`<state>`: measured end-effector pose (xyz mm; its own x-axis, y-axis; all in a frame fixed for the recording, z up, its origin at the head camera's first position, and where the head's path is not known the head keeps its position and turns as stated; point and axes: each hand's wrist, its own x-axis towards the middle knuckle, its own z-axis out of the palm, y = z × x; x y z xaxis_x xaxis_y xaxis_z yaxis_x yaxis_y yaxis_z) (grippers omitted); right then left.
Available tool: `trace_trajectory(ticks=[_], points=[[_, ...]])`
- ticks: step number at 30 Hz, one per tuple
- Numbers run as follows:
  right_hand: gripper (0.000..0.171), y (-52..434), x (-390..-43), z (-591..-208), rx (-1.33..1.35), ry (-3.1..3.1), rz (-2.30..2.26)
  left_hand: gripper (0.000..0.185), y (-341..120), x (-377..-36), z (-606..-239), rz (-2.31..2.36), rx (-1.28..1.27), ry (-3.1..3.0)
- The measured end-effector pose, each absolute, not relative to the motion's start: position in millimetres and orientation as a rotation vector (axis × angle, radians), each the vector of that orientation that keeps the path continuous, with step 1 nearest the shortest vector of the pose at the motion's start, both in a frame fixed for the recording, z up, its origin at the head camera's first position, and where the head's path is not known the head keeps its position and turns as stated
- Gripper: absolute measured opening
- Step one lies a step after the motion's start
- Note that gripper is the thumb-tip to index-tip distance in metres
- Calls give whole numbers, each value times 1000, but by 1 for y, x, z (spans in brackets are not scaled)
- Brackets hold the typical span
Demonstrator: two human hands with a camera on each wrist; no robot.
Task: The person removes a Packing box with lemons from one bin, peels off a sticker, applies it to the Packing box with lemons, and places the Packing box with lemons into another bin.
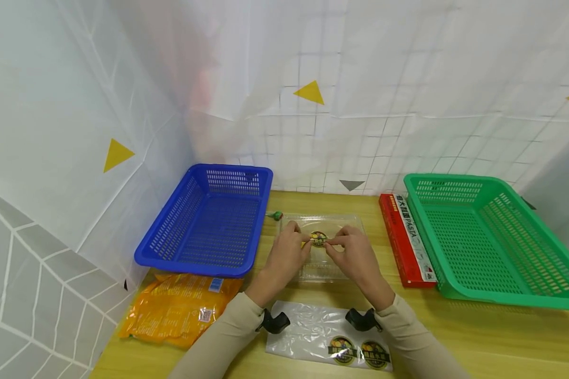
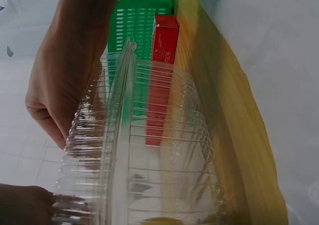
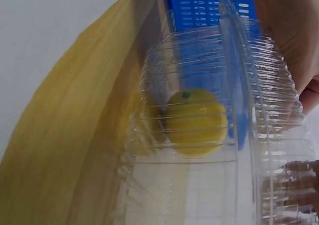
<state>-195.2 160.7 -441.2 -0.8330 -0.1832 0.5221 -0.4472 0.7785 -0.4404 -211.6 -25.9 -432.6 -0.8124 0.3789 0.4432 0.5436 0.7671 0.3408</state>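
Observation:
A clear plastic clamshell box (image 1: 313, 271) stands on the table with its lid down. Over the lid, a round dark fruit-label sticker (image 1: 319, 239) is between both hands. My left hand (image 1: 286, 252) pinches its left edge with thumb and index finger; my right hand (image 1: 357, 258) pinches the right edge in the same way. Through the box wall, the right wrist view shows a round yellow fruit (image 3: 195, 122) with a small green spot. The wrist views do not show the sticker itself. Below the hands lies a white glossy sheet (image 1: 308, 329) with two more such stickers (image 1: 343, 350).
To the left stand a blue basket (image 1: 196, 265) and an orange packet (image 1: 180, 310). A red pasta box (image 1: 402, 242) leans close to the green basket (image 1: 455, 291) on the right. A small green-and-red thing (image 1: 277, 215) lies behind the box. White curtain closes the back.

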Motion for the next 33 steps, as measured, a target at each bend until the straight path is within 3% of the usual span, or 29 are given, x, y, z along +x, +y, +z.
trace_trajectory(ticks=[12, 26, 33], points=[[20, 180, -183, -441, 327, -2369, 925, 10, -40, -202, -444, -780, -736, -2385], [41, 215, -176, -447, 13, -2433, 1100, 76, -57, -193, -465, -1098, -508, -2365], [48, 224, -174, -450, -61, -2478, 1323, 82, -59, -190, -467, -1210, -448, -2413]])
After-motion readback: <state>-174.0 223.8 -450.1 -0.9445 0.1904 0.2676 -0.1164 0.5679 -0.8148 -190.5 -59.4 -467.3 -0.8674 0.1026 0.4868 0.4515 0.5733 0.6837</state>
